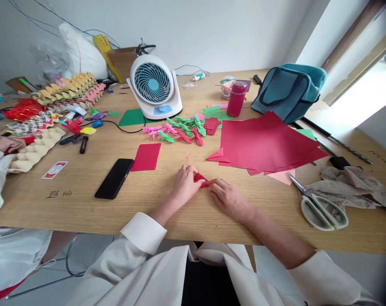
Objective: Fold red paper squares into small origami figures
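Note:
A small folded red paper [201, 180] lies on the wooden table [167, 204] between my two hands. My left hand [185, 183] pinches its left side, thumb on top. At its right corner, the closed fingertips of my right hand [226, 197] press on the paper. Beyond my hands are several twisted green, pink and red paper pieces [183, 127]. A folded red triangle [217, 155] rests at the near left edge of the large red sheets [263, 144]. To the left of my hands lies a red rectangle of paper [146, 157].
A black phone [114, 178] lies at left, scissors [317, 206] and a cloth [352, 185] at right. Farther back stand a fan [154, 87], a red flask [236, 98] and a teal bag [287, 91]. Another person's hand [8, 144] is at the far left by egg trays.

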A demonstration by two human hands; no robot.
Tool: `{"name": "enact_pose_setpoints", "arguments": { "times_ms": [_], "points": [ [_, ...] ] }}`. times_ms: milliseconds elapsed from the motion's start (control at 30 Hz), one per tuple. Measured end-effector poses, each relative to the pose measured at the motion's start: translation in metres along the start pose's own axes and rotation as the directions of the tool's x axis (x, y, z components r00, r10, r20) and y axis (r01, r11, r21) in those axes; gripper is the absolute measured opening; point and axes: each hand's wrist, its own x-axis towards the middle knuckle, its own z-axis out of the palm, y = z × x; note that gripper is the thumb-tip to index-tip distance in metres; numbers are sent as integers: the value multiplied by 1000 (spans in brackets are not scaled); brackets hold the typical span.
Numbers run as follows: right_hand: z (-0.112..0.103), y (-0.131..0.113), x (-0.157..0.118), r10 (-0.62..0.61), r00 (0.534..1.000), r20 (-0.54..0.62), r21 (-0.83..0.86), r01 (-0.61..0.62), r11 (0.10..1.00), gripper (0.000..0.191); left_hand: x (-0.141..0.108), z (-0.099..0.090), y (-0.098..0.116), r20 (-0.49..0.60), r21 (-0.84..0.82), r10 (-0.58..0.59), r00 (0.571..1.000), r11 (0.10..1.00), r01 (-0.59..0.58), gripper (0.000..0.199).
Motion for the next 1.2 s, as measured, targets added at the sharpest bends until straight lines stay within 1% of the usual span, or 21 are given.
{"name": "enact_pose_setpoints", "arguments": {
  "times_ms": [100,200,267,300,433,500,600,667,700,767,833,867,933,1067,1133,1200],
  "points": [
    [-1,1,-1,2,1000,-19,47,-1,999,19,-1,1,4,-21,-77,20,1000,997,-21,37],
    [-3,3,-1,35,999,-37,98,-31,995,18,-1,2,5,-24,-139,-16,1000,990,12,50],
    [-4,4,-1,70,997,-42,120,-65,991,16,-1,1,5,-7,-135,-30,1000,990,28,57],
    [-4,5,-2,87,995,-45,126,-81,989,16,0,0,4,10,-119,-15,1000,993,16,57],
    [-4,8,-2,153,984,-91,145,-139,980,17,5,-9,2,98,-33,85,992,996,-82,39],
    [-4,8,-1,175,978,-112,160,-156,975,17,6,-14,2,116,-4,108,987,994,-109,33],
    [-4,6,0,200,972,-124,171,-178,969,19,4,-20,3,142,-3,183,973,983,-184,24],
    [-3,5,1,226,966,-126,164,-205,965,22,3,-20,1,168,-1,207,964,978,-210,22],
    [-2,5,2,249,961,-121,157,-229,961,26,4,-18,0,165,-16,219,962,976,-219,22],
    [0,6,5,315,939,-139,154,-294,943,29,6,-16,-2,161,-32,220,962,975,-218,26],
    [1,4,9,371,921,-123,135,-355,925,29,7,-14,-3,193,-50,228,954,974,-223,25],
    [0,2,12,389,915,-111,109,-378,920,31,7,-14,-4,206,-44,225,952,974,-221,21],
    [-1,-4,17,402,912,-83,63,-398,915,32,6,-14,-4,207,-33,236,949,972,-234,16],
    [-2,-11,34,373,928,14,-19,-373,928,21,6,-18,-5,175,-42,278,945,961,-275,10],
    [-4,-9,44,340,937,75,-67,-336,940,19,7,-22,-7,209,-81,302,930,953,-291,8],
    [-8,-7,55,309,938,158,-108,-295,949,16,10,-26,-11,271,-126,327,905,944,-304,8]
  ]
}}
